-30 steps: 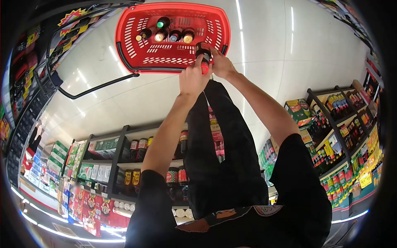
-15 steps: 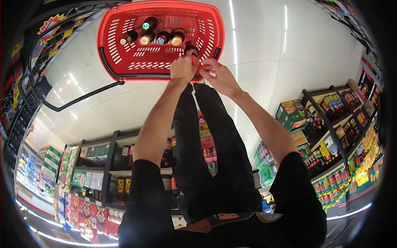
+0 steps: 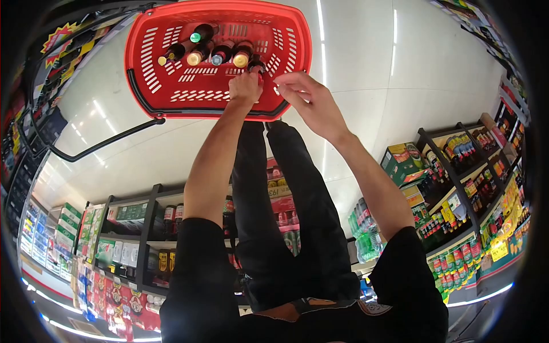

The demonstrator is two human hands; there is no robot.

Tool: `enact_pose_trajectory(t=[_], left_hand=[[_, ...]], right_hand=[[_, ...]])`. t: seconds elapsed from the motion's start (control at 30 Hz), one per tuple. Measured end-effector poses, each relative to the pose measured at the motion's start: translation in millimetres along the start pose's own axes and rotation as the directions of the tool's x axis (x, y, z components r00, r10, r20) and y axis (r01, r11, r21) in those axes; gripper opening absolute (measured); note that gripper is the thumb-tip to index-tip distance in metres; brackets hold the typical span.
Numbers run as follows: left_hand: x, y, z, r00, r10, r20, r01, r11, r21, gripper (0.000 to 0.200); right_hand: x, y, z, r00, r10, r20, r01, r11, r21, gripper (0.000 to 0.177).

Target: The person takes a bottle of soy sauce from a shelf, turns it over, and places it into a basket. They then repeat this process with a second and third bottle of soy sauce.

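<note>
A red shopping basket with slotted walls stands on the floor before me. My left hand reaches into it, fingers closed around the neck end of a dark bottle at the right end of the bottles. Fingers hide its cap. Beside it lean a gold-capped bottle, a silver-blue-capped bottle and several other dark bottles, including a green-capped bottle. My right hand hovers over the basket's near right rim, fingers apart and holding nothing.
The black basket handle lies along the near rim. A black metal bar runs at the left. Stocked shelves stand on the right, and more shelves behind my legs. Green-tinted plastic bottles stand near my right arm.
My right hand has drawn away from the held bottle and opened. My left hand has shifted slightly left and stays on the bottle, which sits closer to the others.
</note>
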State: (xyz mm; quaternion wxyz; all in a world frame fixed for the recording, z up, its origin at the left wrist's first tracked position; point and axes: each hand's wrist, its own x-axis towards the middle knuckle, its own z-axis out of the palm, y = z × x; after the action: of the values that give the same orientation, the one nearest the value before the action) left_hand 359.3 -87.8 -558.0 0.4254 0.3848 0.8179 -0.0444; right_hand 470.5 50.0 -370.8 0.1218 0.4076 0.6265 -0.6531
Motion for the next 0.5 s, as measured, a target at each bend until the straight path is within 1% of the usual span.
enact_pose_trajectory(t=[0.07,0.17,0.2,0.27,0.37,0.43,0.5], left_hand=[[3.6,0.5,0.7,1.000,-0.011,0.009,0.011,1.000,-0.001,0.045],[13.0,-3.3,14.0,0.999,-0.030,0.024,0.031,0.999,-0.011,0.046],[13.7,-3.1,16.0,0.999,-0.032,0.039,0.032,0.999,-0.008,0.045],[14.7,-2.2,20.0,0.998,-0.034,0.055,0.034,0.999,-0.005,0.045],[13.6,3.7,20.9,0.998,-0.044,0.048,0.047,0.997,-0.065,0.050],[17.3,4.6,25.0,0.999,-0.046,-0.023,0.044,0.996,-0.075,0.047],[18.2,6.8,26.0,0.998,-0.061,-0.034,0.057,0.993,-0.105,0.050]], right_hand=[[3.4,-1.8,-3.0,0.996,-0.084,0.001,0.083,0.990,0.111,0.026],[8.0,-10.4,-6.3,0.995,-0.101,-0.025,0.104,0.983,0.151,0.023],[8.1,-13.1,-8.3,0.995,-0.101,-0.024,0.103,0.984,0.147,0.023],[7.1,-17.5,-10.5,0.995,-0.100,-0.023,0.102,0.972,0.211,0.024],[3.0,-18.9,-12.7,0.994,-0.096,-0.046,0.104,0.964,0.244,0.025],[1.8,-15.3,-13.0,0.996,-0.076,-0.053,0.087,0.964,0.251,0.025],[-0.6,-9.8,-12.5,0.996,-0.057,-0.062,0.071,0.963,0.259,0.025]])
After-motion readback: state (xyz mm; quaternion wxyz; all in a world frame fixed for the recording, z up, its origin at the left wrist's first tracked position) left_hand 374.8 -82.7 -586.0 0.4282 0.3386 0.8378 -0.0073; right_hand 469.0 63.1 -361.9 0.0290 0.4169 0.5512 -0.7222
